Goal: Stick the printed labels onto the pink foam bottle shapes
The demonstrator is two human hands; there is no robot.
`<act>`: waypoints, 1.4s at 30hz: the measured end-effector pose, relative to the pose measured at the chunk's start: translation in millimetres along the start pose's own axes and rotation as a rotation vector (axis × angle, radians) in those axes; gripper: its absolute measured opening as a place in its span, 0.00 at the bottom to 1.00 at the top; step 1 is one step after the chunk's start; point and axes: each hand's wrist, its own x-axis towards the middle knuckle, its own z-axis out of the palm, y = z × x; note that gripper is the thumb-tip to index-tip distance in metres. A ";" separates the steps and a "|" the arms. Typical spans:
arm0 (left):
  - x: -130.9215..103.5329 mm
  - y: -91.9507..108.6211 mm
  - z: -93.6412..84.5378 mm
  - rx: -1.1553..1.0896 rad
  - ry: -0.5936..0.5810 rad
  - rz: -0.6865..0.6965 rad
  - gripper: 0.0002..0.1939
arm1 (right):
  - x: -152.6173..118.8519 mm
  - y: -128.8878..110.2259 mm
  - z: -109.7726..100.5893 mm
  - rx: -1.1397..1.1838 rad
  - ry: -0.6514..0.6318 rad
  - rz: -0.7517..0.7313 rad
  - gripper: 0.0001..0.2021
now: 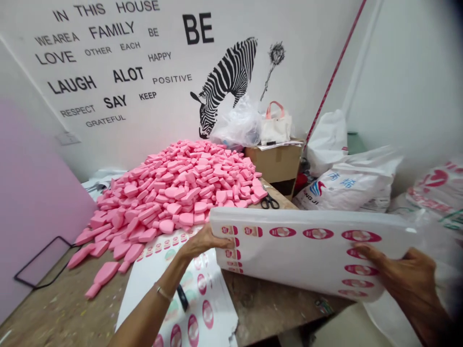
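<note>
Two bare hands at work over a brown counter [58, 308]. Left hand [206, 241] pinches the left end of a stack of printed white sheets [289, 260], thumb on the near face. Right hand [408, 274] grips the right end, thumb pressed by the pink oval labels; its other fingers are hidden behind. Stack is tilted, printed face toward the person; can't tell whether its lower edge touches the counter.

Beneath the left forearm, a loose printed sheet [206, 294] lies flat, a small black object [182, 298] on top, too unclear to name. Beyond it, a big heap of pink bottle-shaped pieces [181, 183], a few strayed toward the near left. Black scissors [270, 201] by the heap's right edge. Behind them, a cardboard box [271, 161] bearing a white cloth bag [277, 127] with pink handles. White sack [347, 185] farther right. Zebra [227, 77] and lettering on the wall.
</note>
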 end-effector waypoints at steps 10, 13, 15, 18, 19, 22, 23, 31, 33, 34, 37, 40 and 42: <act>4.2 -39.6 -0.3 -0.052 -0.104 -0.108 0.28 | 15.3 0.4 18.8 0.051 -0.014 -0.137 0.17; 16.0 -25.6 4.9 -0.017 0.068 -0.012 0.25 | 21.8 -6.3 23.5 0.134 0.015 -0.179 0.18; 25.2 -13.0 5.6 0.010 0.109 0.030 0.21 | 25.2 -11.2 26.1 0.189 0.053 -0.231 0.18; 37.6 -5.3 5.0 -0.017 0.145 0.092 0.21 | 27.6 -11.8 31.7 0.224 0.113 -0.315 0.18; 40.6 -7.6 5.2 -0.045 0.160 0.092 0.22 | 27.7 -9.4 34.2 0.213 0.120 -0.310 0.18; 46.2 -26.1 7.8 -0.132 0.220 0.054 0.24 | 28.4 2.9 41.3 0.149 0.065 -0.217 0.20; 47.0 -33.4 9.2 -0.154 0.243 0.049 0.23 | 29.0 7.1 42.7 0.136 0.031 -0.187 0.20; 47.5 -51.6 26.2 -0.276 0.420 0.175 0.22 | 17.2 19.6 33.7 0.236 -0.233 -0.095 0.29; 47.1 -50.3 29.9 -0.303 0.443 0.181 0.22 | 9.8 19.1 34.5 0.221 -0.177 -0.092 0.28; 47.1 -49.8 31.2 -0.320 0.454 0.176 0.22 | 6.9 18.8 35.8 0.223 -0.158 -0.075 0.26; 47.6 -48.6 32.2 -0.347 0.452 0.140 0.22 | 3.8 19.5 37.8 0.209 -0.190 0.029 0.22; 46.9 -47.7 28.8 -0.335 0.369 0.094 0.22 | 11.4 22.4 28.6 0.164 -0.305 0.012 0.24; 45.5 -47.3 25.6 -0.331 0.323 0.071 0.24 | 20.2 18.2 15.5 0.150 -0.330 -0.071 0.27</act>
